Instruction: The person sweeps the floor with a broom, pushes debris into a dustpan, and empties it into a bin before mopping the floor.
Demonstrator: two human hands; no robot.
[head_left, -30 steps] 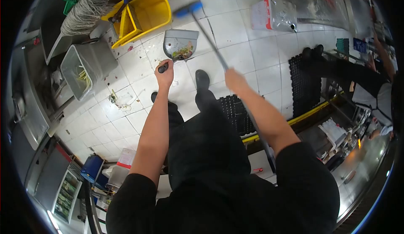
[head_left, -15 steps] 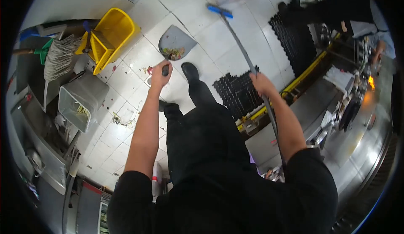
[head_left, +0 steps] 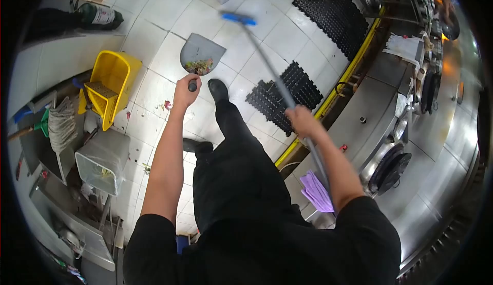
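My left hand (head_left: 187, 90) is wrapped round the dark handle of a grey dustpan (head_left: 205, 46). Food scraps (head_left: 199, 66) lie in the pan near its handle end. In my right hand (head_left: 303, 121) is the long grey pole of a broom (head_left: 264, 59), gripped partway along and slightly blurred. Its blue head (head_left: 239, 18) is out ahead over the white floor tiles, to the right of the dustpan. A few red and green scraps (head_left: 167, 105) are on the floor beside my left hand.
Left stand a yellow mop bucket (head_left: 134, 72), a string mop (head_left: 62, 126) and a lined grey bin (head_left: 97, 172). Black rubber mats (head_left: 287, 92) lie along a yellow pipe (head_left: 328, 103). At right runs a steel cooking line with a wok (head_left: 393, 169) and flame; a person works at its far end.
The view has shifted forward along the floor and turned a little. The broom head has moved left, closer to the dustpan. Both hands keep their grips.
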